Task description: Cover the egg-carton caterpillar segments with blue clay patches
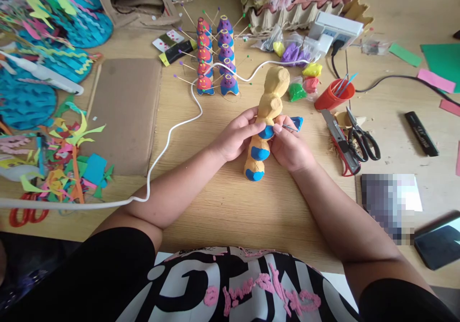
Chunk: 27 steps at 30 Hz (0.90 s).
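A tan egg-carton strip (273, 85), with several cups in a row, is held up over the table. Bright blue clay patches (260, 153) cover the ends of its lower cups. My left hand (235, 135) is closed around its left side, thumb against the middle blue patch. From the right, my right hand (290, 144) grips the same strip, its thumb tip pressed at that patch's edge. A thin dark stick pokes out by the right fingers, beside a blue piece (296, 122); whether the hand holds either is unclear.
Two finished-looking rows of red caterpillars (204, 56) and purple caterpillars (225, 53) stand behind. A white cable (168, 140) crosses the left forearm. Right are an orange cup (334, 94), a box cutter (339, 137) and black scissors (361, 137). Paper scraps (68, 164) lie left beside cardboard (122, 116).
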### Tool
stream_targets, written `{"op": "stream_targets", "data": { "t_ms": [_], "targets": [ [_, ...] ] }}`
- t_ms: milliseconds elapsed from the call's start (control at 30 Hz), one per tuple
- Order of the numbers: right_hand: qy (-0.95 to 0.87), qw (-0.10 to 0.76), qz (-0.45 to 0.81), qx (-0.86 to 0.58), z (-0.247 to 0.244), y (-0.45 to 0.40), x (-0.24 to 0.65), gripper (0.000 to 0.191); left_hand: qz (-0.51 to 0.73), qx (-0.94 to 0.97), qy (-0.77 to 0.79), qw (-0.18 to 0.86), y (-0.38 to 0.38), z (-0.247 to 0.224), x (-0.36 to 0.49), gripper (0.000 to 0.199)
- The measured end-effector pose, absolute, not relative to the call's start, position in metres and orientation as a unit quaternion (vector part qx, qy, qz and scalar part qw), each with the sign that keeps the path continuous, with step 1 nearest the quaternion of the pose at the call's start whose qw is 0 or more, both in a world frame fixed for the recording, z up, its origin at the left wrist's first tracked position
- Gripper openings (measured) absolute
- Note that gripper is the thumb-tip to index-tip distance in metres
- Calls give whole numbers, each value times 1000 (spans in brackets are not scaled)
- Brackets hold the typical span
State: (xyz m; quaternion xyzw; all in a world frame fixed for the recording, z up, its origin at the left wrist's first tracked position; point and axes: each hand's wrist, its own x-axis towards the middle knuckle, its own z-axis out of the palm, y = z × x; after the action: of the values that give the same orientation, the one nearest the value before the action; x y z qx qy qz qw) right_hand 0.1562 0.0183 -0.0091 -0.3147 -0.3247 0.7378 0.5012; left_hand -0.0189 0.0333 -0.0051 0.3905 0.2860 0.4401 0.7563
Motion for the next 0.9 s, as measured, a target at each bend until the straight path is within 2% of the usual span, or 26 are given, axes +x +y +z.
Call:
{"op": "stream_targets", "data": {
  "t_ms": [133, 567, 733, 900],
  "targets": [
    [-322, 509, 731, -323, -8, 16, 153, 62, 456, 410, 304, 729, 33, -6, -16, 73],
    [-354, 510, 702, -349, -6, 12, 148, 67, 477, 459, 348, 664, 34, -13, -15, 39],
    [-362, 511, 699, -346, -8, 14, 147, 69, 465, 488, 346, 652, 36, -14, -15, 45],
    [-354, 520, 693, -352, -9, 15, 149, 70, 453, 456, 304, 703, 33, -9, -16, 56]
  ]
}}
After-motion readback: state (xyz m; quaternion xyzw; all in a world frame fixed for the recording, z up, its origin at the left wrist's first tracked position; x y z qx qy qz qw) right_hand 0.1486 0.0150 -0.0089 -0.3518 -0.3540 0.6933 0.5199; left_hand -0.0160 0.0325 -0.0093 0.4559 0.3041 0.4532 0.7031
